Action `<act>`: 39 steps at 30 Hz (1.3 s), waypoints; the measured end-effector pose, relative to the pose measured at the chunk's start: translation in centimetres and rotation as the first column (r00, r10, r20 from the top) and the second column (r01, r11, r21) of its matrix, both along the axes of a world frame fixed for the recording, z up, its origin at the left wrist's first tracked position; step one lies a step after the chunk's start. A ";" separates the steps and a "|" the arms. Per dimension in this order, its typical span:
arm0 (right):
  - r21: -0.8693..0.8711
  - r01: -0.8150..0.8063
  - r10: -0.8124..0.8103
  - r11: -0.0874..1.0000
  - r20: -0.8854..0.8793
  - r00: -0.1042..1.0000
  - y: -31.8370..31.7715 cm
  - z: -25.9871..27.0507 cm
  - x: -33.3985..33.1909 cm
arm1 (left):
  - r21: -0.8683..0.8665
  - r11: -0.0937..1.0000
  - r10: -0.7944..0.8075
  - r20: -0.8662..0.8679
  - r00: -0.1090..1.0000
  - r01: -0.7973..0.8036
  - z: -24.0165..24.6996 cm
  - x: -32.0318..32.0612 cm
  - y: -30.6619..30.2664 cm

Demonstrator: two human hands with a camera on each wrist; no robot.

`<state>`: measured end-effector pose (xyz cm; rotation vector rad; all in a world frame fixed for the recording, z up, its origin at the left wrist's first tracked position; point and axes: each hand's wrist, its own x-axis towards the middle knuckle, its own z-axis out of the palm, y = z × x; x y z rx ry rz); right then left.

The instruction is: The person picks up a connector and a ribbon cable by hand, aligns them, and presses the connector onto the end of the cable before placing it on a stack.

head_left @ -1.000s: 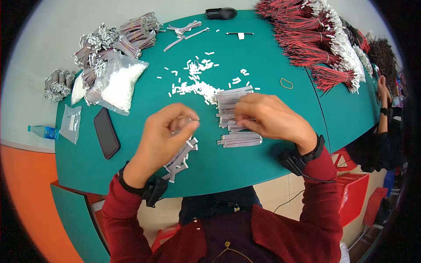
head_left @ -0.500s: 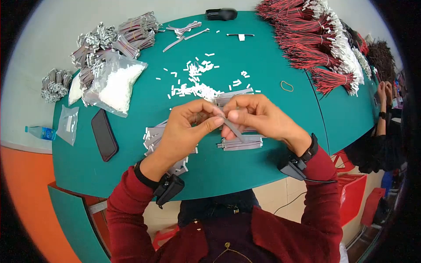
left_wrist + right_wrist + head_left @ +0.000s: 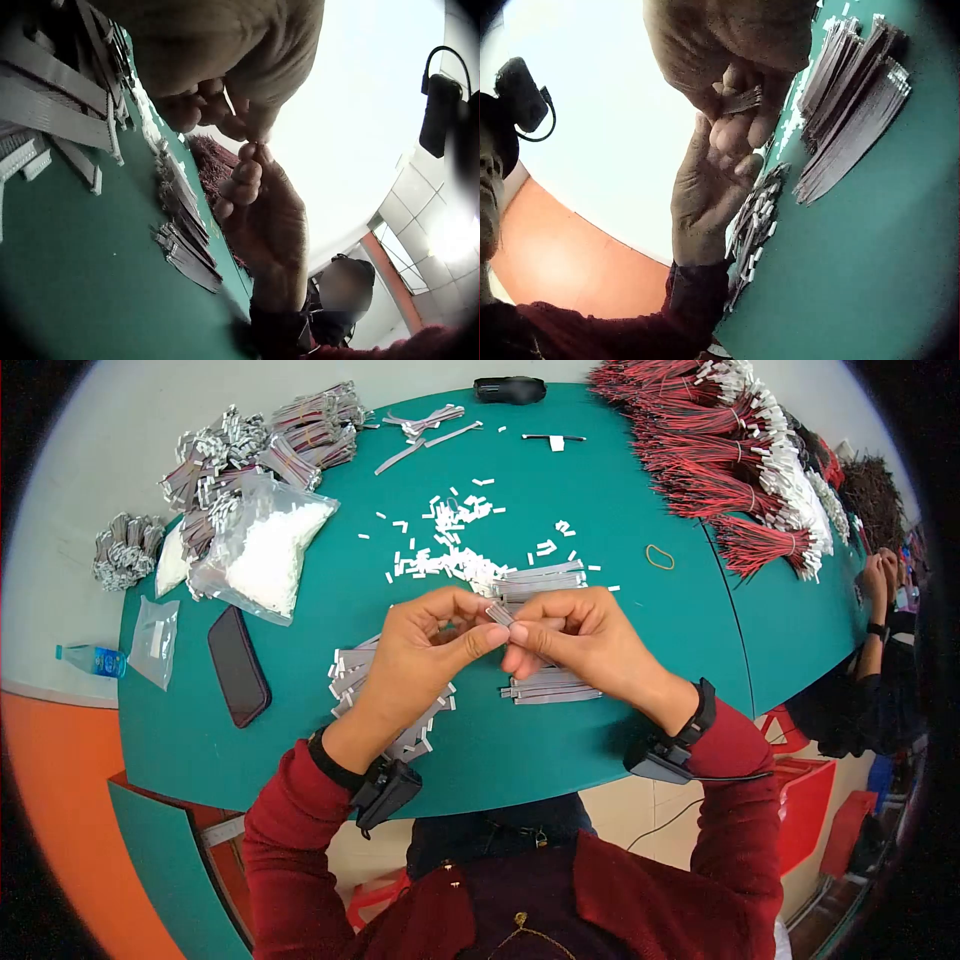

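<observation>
Both hands meet above the green table. The left hand (image 3: 425, 650) pinches one end of a short grey ribbon cable (image 3: 499, 614) between thumb and index finger. The right hand (image 3: 585, 640) pinches the same cable beside it; in the right wrist view the cable's striped end (image 3: 742, 100) shows between the right hand's fingers. Under and beside the right hand lie stacked grey cables (image 3: 555, 685). Beyond the fingertips is a heap of small white connectors (image 3: 465, 565). Cables with white ends (image 3: 350, 665) lie partly hidden behind the left hand.
A phone (image 3: 239, 666), a bottle (image 3: 92, 659) and a clear bag of white pieces (image 3: 270, 560) are at left, cable bundles (image 3: 310, 430) behind. Red-black wire bundles (image 3: 700, 450) fill the back right, near a rubber band (image 3: 659, 557). Another person's hands (image 3: 880, 572) show at far right.
The hands, apart one second ago, came together, the left moving right. Since half a second ago, the held cable has turned, its striped end now showing between the fingertips.
</observation>
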<state>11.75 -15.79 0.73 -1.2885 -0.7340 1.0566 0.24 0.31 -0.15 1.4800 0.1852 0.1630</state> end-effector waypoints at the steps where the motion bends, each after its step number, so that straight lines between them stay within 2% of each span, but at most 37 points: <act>1: 0.005 0.004 -0.004 1.000 0.016 1.000 0.0 -0.1 -0.2 | 0.003 1.000 0.021 -0.005 1.000 -0.021 0.1 -0.1 -0.1; 6: 0.019 0.034 -0.036 0.999 0.110 0.993 0.2 -0.6 -0.9 | -0.021 0.999 0.050 0.017 0.999 -0.050 -0.3 -0.1 -0.4; 8: 0.028 0.058 -0.061 0.998 0.116 0.991 0.2 -0.7 -1.2 | -0.090 0.996 0.032 0.028 0.999 -0.029 -0.2 -0.1 -0.6; 11: 0.031 0.073 -0.076 0.997 0.109 0.991 0.3 -0.7 -1.5 | -0.042 0.998 0.057 0.031 0.998 -0.055 -0.3 -0.2 -0.6; 15: 0.038 0.052 -0.056 0.998 0.104 0.993 0.3 -0.5 -1.2 | -0.140 0.988 0.056 -0.024 0.998 -0.059 -0.1 -0.3 -0.7; 17: 0.041 0.031 -0.033 0.999 0.030 0.999 0.3 -0.4 -1.0 | -0.253 0.966 0.041 -0.076 0.996 -0.059 -0.4 -0.2 -0.4; 20: 0.039 0.018 -0.017 0.999 -0.039 0.999 0.3 -0.2 -0.9 | -0.306 0.951 0.029 -0.053 0.998 -0.044 -0.4 -0.2 -0.4; 39: 0.092 0.048 -0.045 0.995 -0.033 0.998 0.4 -0.6 -0.7 | -0.336 0.938 0.047 -0.114 0.992 -0.083 -0.1 -0.2 -0.2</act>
